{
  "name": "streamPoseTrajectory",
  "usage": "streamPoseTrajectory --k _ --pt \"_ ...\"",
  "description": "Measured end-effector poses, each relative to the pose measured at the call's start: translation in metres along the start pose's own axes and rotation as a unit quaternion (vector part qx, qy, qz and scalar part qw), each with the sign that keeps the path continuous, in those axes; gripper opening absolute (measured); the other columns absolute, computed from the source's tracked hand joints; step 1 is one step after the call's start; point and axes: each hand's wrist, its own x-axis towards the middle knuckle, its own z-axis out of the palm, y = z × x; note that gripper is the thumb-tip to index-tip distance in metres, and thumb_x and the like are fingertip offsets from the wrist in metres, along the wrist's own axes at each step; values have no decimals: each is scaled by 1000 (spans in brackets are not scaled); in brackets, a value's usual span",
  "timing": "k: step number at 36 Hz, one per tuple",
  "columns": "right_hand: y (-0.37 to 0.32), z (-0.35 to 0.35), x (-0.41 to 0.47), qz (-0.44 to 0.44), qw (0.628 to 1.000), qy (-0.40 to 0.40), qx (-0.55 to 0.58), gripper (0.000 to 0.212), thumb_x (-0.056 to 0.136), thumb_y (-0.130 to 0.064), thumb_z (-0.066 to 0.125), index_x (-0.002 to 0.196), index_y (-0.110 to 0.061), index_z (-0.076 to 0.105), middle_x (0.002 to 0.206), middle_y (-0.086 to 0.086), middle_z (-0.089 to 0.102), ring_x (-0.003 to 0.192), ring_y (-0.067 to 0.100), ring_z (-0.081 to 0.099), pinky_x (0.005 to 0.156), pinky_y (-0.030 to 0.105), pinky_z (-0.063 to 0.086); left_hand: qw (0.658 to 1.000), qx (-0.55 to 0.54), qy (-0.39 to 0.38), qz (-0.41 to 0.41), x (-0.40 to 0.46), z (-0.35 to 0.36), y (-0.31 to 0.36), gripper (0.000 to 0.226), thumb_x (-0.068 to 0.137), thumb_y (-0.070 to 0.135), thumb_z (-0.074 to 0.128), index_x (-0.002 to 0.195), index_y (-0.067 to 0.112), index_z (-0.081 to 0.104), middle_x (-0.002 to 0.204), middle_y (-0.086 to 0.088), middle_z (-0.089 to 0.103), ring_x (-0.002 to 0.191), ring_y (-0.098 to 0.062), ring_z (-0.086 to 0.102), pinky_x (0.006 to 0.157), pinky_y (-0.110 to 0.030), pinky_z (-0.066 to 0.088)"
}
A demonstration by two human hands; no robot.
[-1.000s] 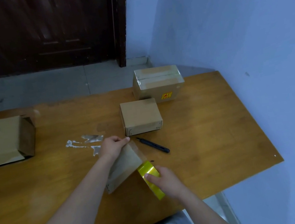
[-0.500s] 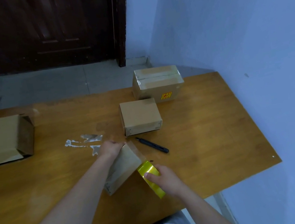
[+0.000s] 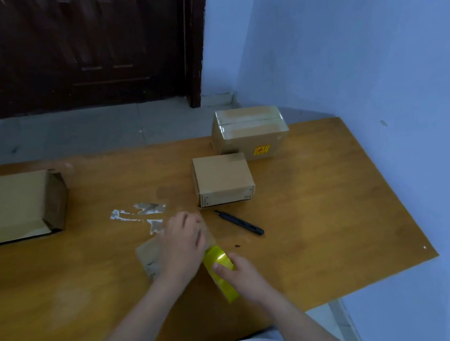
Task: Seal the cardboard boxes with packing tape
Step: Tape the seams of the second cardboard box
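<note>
A small flat cardboard box (image 3: 149, 254) lies near the front middle of the wooden table (image 3: 325, 214). My left hand (image 3: 183, 242) lies flat on top of it, fingers spread, covering most of it. My right hand (image 3: 240, 276) grips a yellow roll of packing tape (image 3: 219, 269) right beside the box's right end. A clear strip of tape seems to run from the roll onto the box, but blur hides it.
A closed brown box (image 3: 222, 178) and a taped box with a yellow sticker (image 3: 250, 132) stand at the back. A long box (image 3: 9, 207) lies at the left. A black utility knife (image 3: 239, 222) lies right of my hands. Tape scraps (image 3: 140, 212) stick to the table.
My left hand has slid from the box's far end back over its top toward the roll. The right hand with the tape roll has stayed in place.
</note>
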Motion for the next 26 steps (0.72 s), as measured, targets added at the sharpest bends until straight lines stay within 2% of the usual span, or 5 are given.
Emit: streamPoseTrajectory --k 3,6,12,21,26 --pt "-2 6 3 -12 1000 -3 18 3 93 -28 60 91 -27 58 85 -6 63 74 4 59 66 17 46 995 -19 -92 -43 -28 7 -14 34 91 33 48 110 10 64 120 -6 58 115 -28 53 95 -41 44" --pt "2 6 1 0 998 -15 59 7 94 -26 58 100 -23 61 90 -4 65 78 5 63 69 17 48 989 -59 -122 -50 -42 7 -26 54 92 47 44 129 11 58 143 1 46 137 -21 36 111 -31 24" --pt "12 5 -2 7 995 -19 95 18 95 -20 56 112 -16 61 96 0 67 81 7 66 70 19 50 989 -62 -125 -47 -35 5 -26 69 82 63 32 123 15 60 145 3 44 139 -17 30 111 -31 23" --pt "16 27 0 19 997 81 -2 26 95 -37 54 86 -14 64 78 3 63 70 17 60 68 36 50 988 12 -146 -37 -34 7 -25 58 87 53 45 129 16 55 147 -1 43 141 -20 30 102 -45 39" --pt "12 27 4 71 992 98 -31 34 96 -38 50 68 -18 52 69 0 55 62 15 54 58 25 40 985 44 -165 -28 -33 3 -24 71 83 66 41 134 18 51 151 1 37 143 -19 25 102 -43 38"
